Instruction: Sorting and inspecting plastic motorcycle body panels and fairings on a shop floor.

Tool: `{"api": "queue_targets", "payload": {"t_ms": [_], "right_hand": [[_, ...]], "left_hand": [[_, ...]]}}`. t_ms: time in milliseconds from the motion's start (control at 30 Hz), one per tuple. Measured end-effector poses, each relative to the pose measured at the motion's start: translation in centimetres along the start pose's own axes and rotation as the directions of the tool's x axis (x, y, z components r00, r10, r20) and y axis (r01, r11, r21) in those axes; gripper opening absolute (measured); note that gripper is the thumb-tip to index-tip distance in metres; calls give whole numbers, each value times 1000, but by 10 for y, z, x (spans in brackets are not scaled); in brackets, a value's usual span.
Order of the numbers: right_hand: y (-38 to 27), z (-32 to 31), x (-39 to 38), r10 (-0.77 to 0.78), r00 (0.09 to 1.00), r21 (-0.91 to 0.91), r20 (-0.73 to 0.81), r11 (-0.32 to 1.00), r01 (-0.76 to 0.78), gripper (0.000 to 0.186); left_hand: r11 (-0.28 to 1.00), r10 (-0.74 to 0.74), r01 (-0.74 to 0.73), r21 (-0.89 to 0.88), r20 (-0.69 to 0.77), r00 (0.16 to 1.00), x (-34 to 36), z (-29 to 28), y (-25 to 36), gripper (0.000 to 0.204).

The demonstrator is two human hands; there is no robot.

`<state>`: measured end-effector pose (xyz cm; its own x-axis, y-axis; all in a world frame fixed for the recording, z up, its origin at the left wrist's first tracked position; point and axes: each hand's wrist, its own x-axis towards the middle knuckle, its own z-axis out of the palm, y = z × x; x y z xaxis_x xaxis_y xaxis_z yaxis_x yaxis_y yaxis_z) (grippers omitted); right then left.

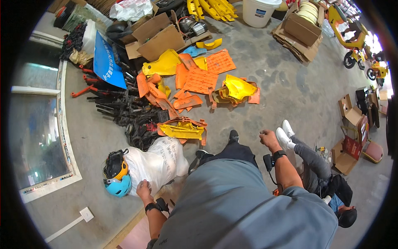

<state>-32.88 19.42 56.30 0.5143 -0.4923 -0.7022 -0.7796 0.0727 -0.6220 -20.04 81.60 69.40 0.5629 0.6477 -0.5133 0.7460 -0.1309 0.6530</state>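
My left hand, its fingers curled, hangs in front of a white sack, beside a blue helmet and a black-and-yellow helmet. My right hand hangs over the floor with curled fingers, near another person's white shoes; I cannot make out anything inside either hand. Ahead lie orange panels, yellow panels and a nested orange-and-yellow piece, beside a heap of black metal parts.
Another person is low on the floor at my right, legs stretched forward. A glazed frame is at the left. Cardboard boxes, a white bucket and a blue sign are ahead; yellow scooters and open boxes are at the right.
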Motion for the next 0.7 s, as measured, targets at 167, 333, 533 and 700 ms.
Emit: {"api": "queue_targets", "payload": {"t_ms": [167,333,533,700], "right_hand": [[-5,0,4,72,997,29,6,997,-73,33],[-16,0,2,24,998,18,52,1000,-25,35],[-27,-3,-1,34,999,15,18,999,-34,35],[-35,-2,-4,32,999,24,0,999,-32,35]], "left_hand": [[1000,-2,2,16,3,1000,4,-2,-4,40],[1000,25,-25,9,-16,1000,7,-5,-15,42],[999,36,-36,-25,-7,999,9,-5,-24,41],[1000,16,-16,-19,1,1000,8,-6,-23,39]]}}
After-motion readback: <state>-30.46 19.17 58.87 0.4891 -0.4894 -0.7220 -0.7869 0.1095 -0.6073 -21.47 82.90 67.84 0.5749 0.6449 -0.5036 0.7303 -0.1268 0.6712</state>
